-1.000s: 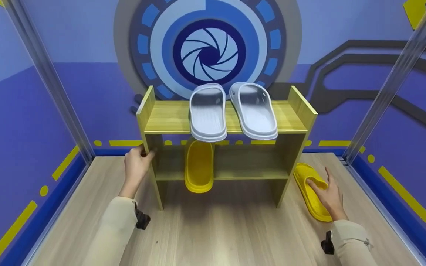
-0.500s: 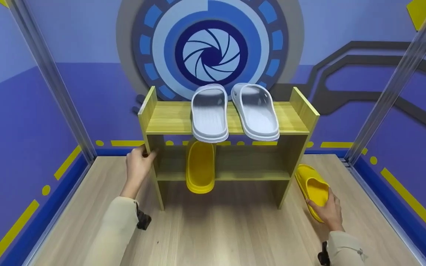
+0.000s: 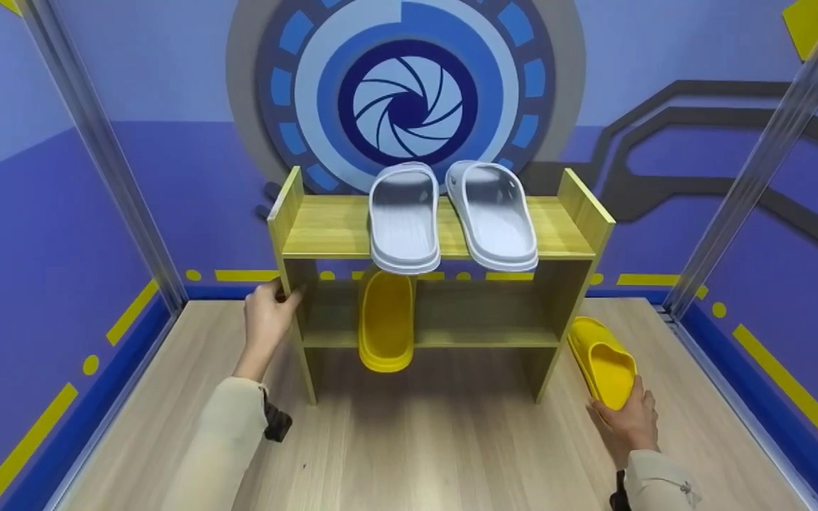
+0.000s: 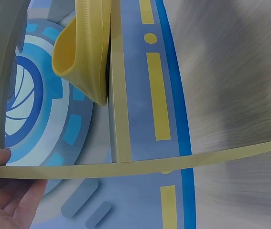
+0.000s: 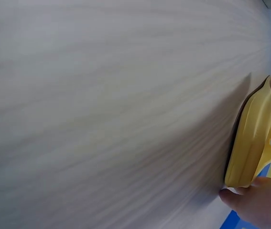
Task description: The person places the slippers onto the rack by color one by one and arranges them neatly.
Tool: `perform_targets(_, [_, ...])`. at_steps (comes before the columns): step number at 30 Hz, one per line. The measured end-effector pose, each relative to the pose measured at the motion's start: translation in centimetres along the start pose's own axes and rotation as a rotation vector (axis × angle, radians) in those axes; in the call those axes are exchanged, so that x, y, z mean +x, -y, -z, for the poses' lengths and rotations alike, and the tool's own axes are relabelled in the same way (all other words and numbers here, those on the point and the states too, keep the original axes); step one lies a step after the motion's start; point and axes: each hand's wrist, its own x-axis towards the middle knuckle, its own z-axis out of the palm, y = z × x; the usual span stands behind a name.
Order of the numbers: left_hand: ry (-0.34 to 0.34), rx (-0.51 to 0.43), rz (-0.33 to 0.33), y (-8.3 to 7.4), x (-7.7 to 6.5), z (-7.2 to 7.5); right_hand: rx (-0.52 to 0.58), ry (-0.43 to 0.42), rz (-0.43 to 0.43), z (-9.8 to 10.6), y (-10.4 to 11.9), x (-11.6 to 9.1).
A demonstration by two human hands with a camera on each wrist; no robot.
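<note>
A wooden shoe rack [image 3: 295, 284] stands in the middle, and my left hand [image 3: 267, 323] holds the front edge of its left side panel [image 4: 92, 170] between thumb and fingers. On the board floor right of the rack is a yellow clog [image 3: 597, 341], toe pointing away. My right hand [image 3: 633, 420] grips that clog's heel end, thumb on one side and fingers on the other; the heel is partly hidden by the hand. Another yellow clog [image 3: 386, 326] sits on the rack's lower shelf, left of centre. Two pale grey clogs [image 3: 405, 220] stand side by side on the top shelf.
The wood-grain floor board [image 3: 423, 454] extends in front of the rack. Purple-blue printed walls [image 3: 167, 184] close in the back and sides, with metal corner posts [image 3: 96, 142] at both back corners.
My right hand has drawn back from over the yellow clog's opening to its heel end and closed its grip there. My left hand keeps its hold on the side panel.
</note>
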Motion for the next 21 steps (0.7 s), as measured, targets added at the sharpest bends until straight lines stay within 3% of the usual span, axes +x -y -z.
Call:
perform_targets(12, [-0.017,0.026,-0.012,-0.1,0.1,-0.1,-0.008,0.002,-0.1,0.4,0.7,0.2])
perform_targets(21, [-0.012,0.008,-0.009,0.0,0.0,-0.1,-0.075,0.004,-0.195,0.2,1.1,0.9])
